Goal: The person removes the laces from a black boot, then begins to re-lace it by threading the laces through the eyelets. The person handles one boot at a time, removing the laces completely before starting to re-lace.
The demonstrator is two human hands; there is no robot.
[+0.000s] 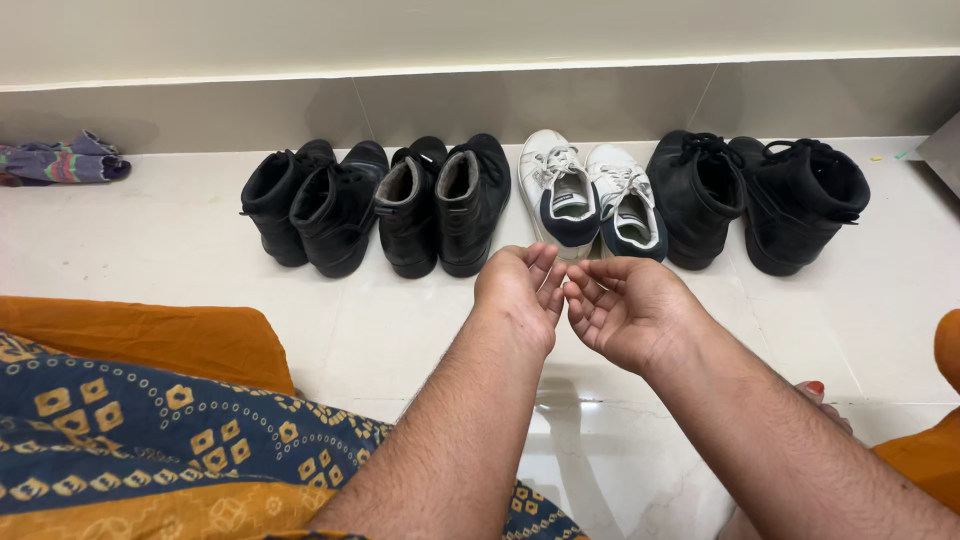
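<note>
Nearest the camera, a blue cloth (pixel 150 440) patterned with gold squares and dotted lines, edged in orange, is lying across the person's lap at the lower left. The two bare forearms are reaching out over it and over the pale glossy tiled floor (pixel 860 320), which is taking up most of the view and running back to a low grey skirting along the wall.

Along that wall, four pairs of footwear are standing in a row, toes toward the wall. At the far right, a pair of tall black laced boots (pixel 760 200) is standing. At the far left, another pair of black ankle boots (pixel 310 205) is sitting, and just beside it a pair of black boots with grey lining (pixel 440 205). Between these and the laced boots, a pair of white sneakers (pixel 590 195) with dark heel collars is resting, directly beyond the hands.

The left hand (pixel 520 285) and the right hand (pixel 625 310) are hovering together above the floor, just short of the sneakers, fingertips meeting. Both are loosely curled, palms partly upturned, gripping nothing that can be seen.

At the far left edge, a small bundle of striped cloth (pixel 65 160) is lying against the wall.
</note>
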